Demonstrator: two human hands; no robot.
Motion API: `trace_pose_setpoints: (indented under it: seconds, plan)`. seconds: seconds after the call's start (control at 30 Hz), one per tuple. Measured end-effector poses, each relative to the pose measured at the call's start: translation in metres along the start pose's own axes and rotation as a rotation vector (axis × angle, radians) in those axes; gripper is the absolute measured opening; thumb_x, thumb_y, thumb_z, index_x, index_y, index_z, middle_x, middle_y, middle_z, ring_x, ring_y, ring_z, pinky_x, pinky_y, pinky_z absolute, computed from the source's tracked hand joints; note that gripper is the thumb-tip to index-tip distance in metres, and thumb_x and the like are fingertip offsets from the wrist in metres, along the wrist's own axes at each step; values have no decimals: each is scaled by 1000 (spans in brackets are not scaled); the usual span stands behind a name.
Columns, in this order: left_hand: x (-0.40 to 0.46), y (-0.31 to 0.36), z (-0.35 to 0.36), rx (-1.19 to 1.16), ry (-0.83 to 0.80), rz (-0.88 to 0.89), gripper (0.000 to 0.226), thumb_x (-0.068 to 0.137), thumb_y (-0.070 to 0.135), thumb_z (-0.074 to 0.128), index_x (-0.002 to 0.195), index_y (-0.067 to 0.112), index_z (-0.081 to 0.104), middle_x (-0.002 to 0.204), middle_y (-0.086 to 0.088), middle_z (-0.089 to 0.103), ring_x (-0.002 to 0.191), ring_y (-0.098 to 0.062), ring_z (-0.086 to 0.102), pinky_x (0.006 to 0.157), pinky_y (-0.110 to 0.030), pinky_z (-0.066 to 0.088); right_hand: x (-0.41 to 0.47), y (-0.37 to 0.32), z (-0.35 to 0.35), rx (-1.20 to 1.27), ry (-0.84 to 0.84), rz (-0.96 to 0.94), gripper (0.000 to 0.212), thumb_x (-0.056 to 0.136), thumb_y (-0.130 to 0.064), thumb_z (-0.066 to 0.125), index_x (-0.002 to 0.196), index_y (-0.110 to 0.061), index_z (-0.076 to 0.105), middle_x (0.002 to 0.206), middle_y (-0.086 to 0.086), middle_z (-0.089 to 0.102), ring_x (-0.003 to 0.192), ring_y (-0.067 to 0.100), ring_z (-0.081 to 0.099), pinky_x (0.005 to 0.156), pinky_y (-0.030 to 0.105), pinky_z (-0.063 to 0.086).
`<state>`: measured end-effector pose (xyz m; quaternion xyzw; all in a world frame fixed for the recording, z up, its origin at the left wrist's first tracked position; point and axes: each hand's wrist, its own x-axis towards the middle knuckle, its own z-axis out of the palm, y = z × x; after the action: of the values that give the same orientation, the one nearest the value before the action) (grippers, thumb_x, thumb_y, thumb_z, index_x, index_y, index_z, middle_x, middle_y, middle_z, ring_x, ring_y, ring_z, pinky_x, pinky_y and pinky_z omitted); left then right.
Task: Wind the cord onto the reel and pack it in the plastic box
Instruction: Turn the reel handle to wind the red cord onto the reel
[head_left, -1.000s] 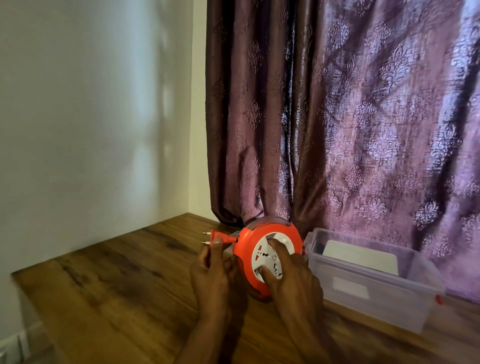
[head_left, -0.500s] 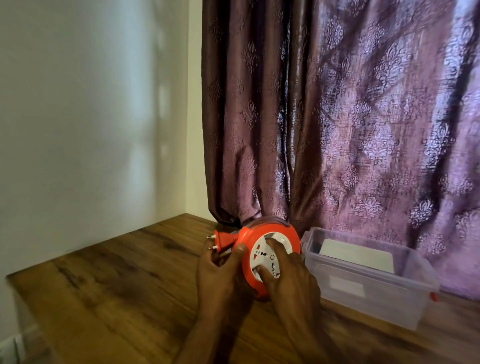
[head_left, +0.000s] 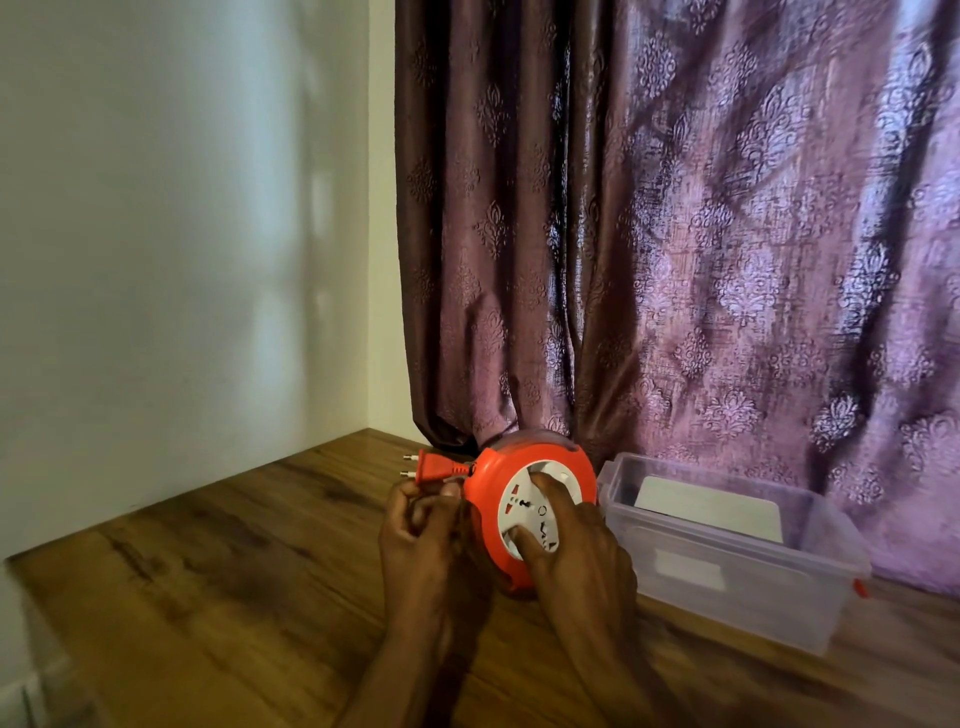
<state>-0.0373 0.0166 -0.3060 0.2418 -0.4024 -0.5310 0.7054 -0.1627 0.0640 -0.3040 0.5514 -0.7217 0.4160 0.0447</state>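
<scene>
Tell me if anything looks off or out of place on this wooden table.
Nothing stands out. The round orange cord reel stands on edge on the wooden table, its two-pin orange plug poking out beside the left hand, the right hand on its white face. The clear plastic box sits upright, open, beside it.

— How many reels on the table (head_left: 218, 587)?
— One orange reel (head_left: 485, 486), with one plug (head_left: 434, 467) carrying two pins.
— Boxes?
— One clear plastic box (head_left: 727, 582), one white item (head_left: 706, 506) inside.
— Hands?
— Two: left hand (head_left: 423, 540), right hand (head_left: 576, 551).
</scene>
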Motion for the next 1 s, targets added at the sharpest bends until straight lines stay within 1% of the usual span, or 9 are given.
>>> trace_pose_setpoints:
  seconds: [0.13,0.27,0.37,0.47,0.57,0.63,0.77,0.87,1.0]
  plan:
    - [-2,-3,3,-11,-47,-44,23,93,1,70,105,20,67,86,5,83,75,-12,81,57,-21,62,1,-1,-1,-3,10,10,62,87,-54,54,141,-52,22,146,-3,42,127,24,47,102,41,42]
    - [-1,-8,4,4,-45,-43,37,89,-1,74,113,23,60,88,1,81,77,-11,81,57,-21,62,-1,-3,-1,-8,14,2,62,88,-54,54,141,-51,23,148,-4,40,129,23,45,102,41,42]
    - [1,-11,3,83,-55,-12,46,87,2,77,113,34,56,91,12,82,80,-4,80,57,-18,61,-1,-5,-1,-17,12,-5,61,88,-53,54,141,-51,23,147,-5,40,128,22,46,100,40,43]
    - [2,-12,1,153,-61,4,55,86,7,81,123,36,52,97,11,80,85,-5,80,65,-23,65,-2,-6,-2,-1,19,-7,61,87,-52,56,141,-51,25,145,-4,43,127,24,46,100,41,43]
    - [2,-14,0,164,-81,32,59,85,8,82,107,55,55,96,21,81,89,-4,80,65,-21,64,-2,-8,-4,75,49,42,62,83,-55,61,138,-50,32,141,-4,49,124,23,49,98,40,44]
    - [0,-17,2,152,-82,29,56,86,9,82,102,57,58,102,19,80,94,-10,80,70,-27,66,0,-10,-4,159,76,99,63,79,-57,65,134,-47,38,135,-2,55,121,23,52,96,39,45]
    - [-4,-21,5,141,-62,-14,51,81,21,87,113,50,61,113,7,80,100,-22,81,85,-54,66,2,-12,-3,309,97,204,61,74,-54,72,128,-44,47,130,1,60,118,27,54,96,38,45]
    - [-5,-20,7,105,-78,-29,62,69,32,88,123,41,59,117,1,80,104,-28,80,86,-58,64,3,-13,-1,400,146,252,58,71,-50,77,122,-42,50,129,0,59,118,28,53,93,35,44]
    - [-5,-24,7,105,-81,-30,52,80,13,85,120,38,62,115,-1,81,105,-30,79,86,-57,65,4,-12,2,510,189,303,56,69,-46,80,118,-38,54,126,0,60,115,26,54,91,32,43]
